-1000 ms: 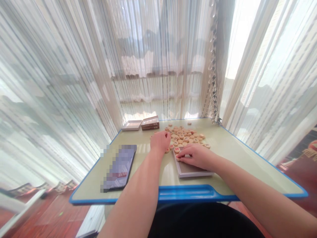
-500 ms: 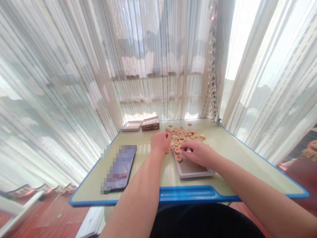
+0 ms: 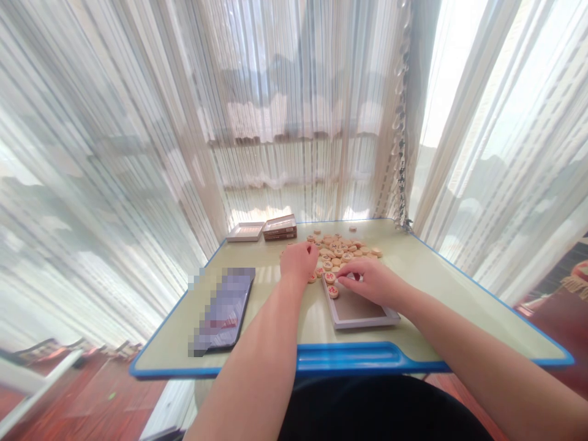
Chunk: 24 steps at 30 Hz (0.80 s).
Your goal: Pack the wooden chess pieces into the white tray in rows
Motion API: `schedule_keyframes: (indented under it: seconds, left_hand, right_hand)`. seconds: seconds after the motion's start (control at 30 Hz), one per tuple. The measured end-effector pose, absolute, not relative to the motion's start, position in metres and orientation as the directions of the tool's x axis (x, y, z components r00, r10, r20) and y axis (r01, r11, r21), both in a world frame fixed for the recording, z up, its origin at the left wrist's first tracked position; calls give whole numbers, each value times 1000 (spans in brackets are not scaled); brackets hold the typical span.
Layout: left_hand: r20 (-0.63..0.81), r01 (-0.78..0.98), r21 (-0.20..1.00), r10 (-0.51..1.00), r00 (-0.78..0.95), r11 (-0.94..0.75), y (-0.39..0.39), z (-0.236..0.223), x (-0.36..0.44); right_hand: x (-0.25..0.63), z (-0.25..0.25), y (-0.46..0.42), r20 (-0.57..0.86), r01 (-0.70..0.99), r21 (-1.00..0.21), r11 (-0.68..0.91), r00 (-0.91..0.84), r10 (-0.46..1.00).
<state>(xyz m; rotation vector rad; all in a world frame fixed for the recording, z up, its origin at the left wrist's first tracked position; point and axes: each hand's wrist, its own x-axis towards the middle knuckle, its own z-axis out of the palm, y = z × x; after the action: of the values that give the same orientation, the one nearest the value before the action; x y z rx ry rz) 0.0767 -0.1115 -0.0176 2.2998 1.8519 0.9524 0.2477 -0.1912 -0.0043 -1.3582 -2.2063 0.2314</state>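
Note:
Round wooden Chinese chess pieces [image 3: 339, 251] lie in a loose heap on the table. My left hand [image 3: 297, 260] rests at the heap's left edge, curled into a loose fist; whatever it may hold is hidden. A shallow box [image 3: 362, 309] with a white rim and a brown inside stands before the heap. Two pieces with red characters sit along its left side, an upper piece [image 3: 329, 278] and a lower piece [image 3: 333, 292]. Over the box is my right hand [image 3: 367, 282], thumb and forefinger drawn together against the upper piece's right edge. Whether something is between those fingertips cannot be made out.
A dark tablet [image 3: 225, 312], partly pixelated, lies to the left of my left forearm. At the back left are a white open box [image 3: 245, 231] and stacked brown boxes [image 3: 280, 228]. The table [image 3: 454, 288] has a blue rim and a blue front tray groove [image 3: 349, 355].
My right hand has let go of the lower piece in the box and moved up beside the upper one, its fingertips coming together. My left hand stays in place.

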Motion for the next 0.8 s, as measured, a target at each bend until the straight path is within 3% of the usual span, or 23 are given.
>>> schedule_keyframes:
  seconds: [0.17, 0.27, 0.5, 0.7, 0.8]
  left_hand:
    - [449, 804, 534, 893, -9, -261, -109, -15, 74]
    - [409, 739, 606, 912, 31, -296, -109, -13, 74]
    - [257, 778, 364, 858, 445, -512, -112, -3, 60]
    - [99, 731, 364, 804, 586, -577, -112, 0, 53]
    - [74, 726, 378, 800, 595, -575, -113, -1, 52]
  right_hand:
    - [253, -2, -189, 381, 777, -462, 428, -261, 887]
    - [257, -3, -186, 414, 771, -482, 416, -218, 884]
    - [261, -4, -180, 372, 729, -570, 380, -183, 910]
    - [259, 10, -166, 304, 775, -433, 461, -356, 884]
    - [267, 7, -157, 407, 744, -446, 497, -325, 853]
